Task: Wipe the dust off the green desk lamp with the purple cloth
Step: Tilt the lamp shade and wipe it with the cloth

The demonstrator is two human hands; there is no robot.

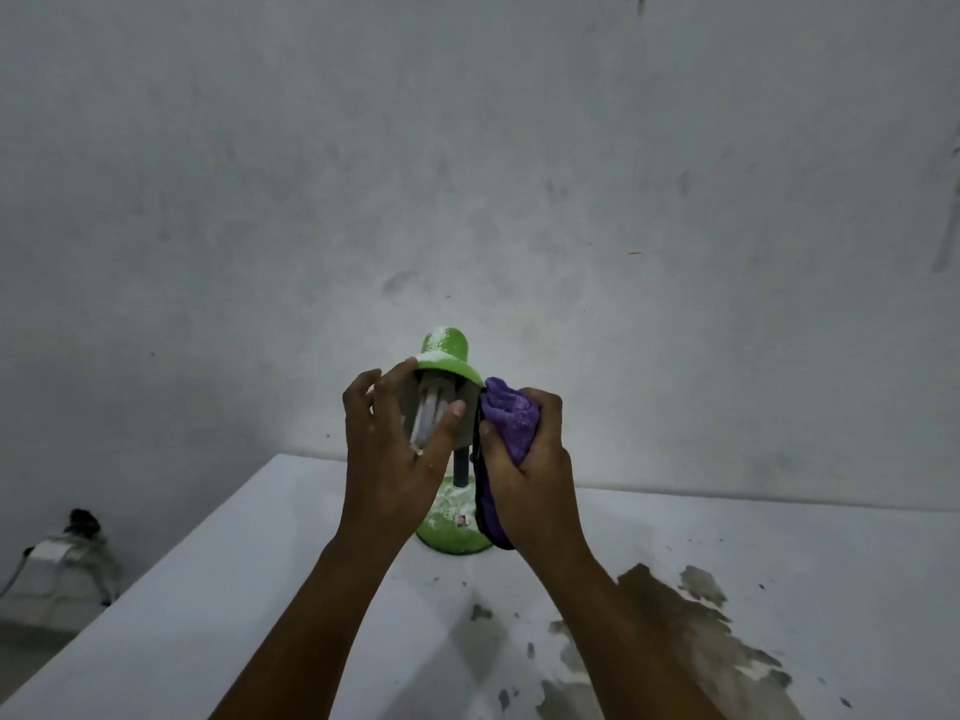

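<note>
A white table (pixel 234 589), chipped and stained dark at the right, stands against a scuffed grey wall (pixel 519 174); the green lamp (pixel 451 532) sits dusty near its far edge; the left hand (pixel 400 449) grips the shade, fingers curled round its rim; the right hand (pixel 530 459) holds the bunched purple cloth (pixel 509 413) against the shade's right side.

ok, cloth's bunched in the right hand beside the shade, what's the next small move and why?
Probably sweep the purple cloth up over the top of the lamp shade. White dust coats the shade's top and cap, and the cloth sits against its right edge. The left hand holds the shade at its open front, steadying it. The dusty green base can wait.
</note>
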